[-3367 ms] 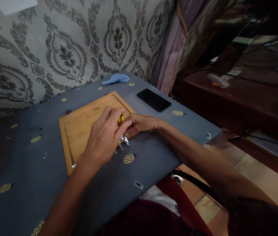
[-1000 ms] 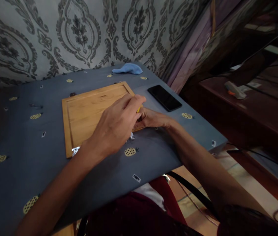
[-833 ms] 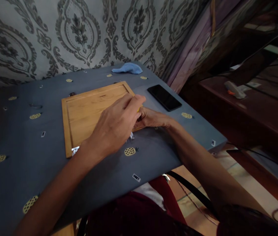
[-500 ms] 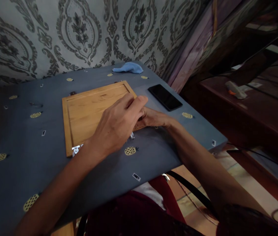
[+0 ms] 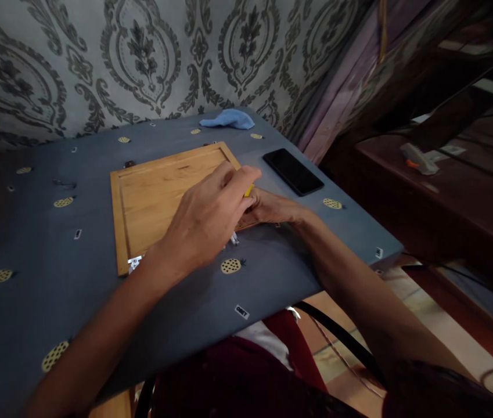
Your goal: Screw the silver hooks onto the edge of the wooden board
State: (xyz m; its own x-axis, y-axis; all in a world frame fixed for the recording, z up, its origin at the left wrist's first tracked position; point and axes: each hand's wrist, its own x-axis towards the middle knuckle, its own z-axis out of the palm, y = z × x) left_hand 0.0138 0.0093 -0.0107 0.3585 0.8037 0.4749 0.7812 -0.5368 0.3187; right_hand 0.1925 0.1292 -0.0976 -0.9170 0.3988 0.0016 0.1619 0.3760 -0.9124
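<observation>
A wooden panel [image 5: 159, 197] with a raised border lies on the blue-grey tablecloth [image 5: 46, 244]. My left hand [image 5: 205, 223] hovers over its near right corner, fingers pinched round a yellow-handled tool [image 5: 248, 190] of which only a sliver shows. My right hand [image 5: 274, 210] rests curled against the panel's right edge, just under the left fingertips; whatever it grips is hidden. A metal hinge [image 5: 233, 238] pokes out below the left hand, and a second hinge [image 5: 135, 262] sits at the near left corner.
A black phone [image 5: 293, 172] lies right of the panel. A blue cloth [image 5: 227, 119] is at the table's far edge by the patterned wall. Dark wooden furniture [image 5: 438, 203] with a white object [image 5: 418, 159] stands to the right, beyond the table edge.
Both hands stay at the panel's near right corner. My left fingers shifted slightly, so the yellow handle shows again. The view has drifted a little.
</observation>
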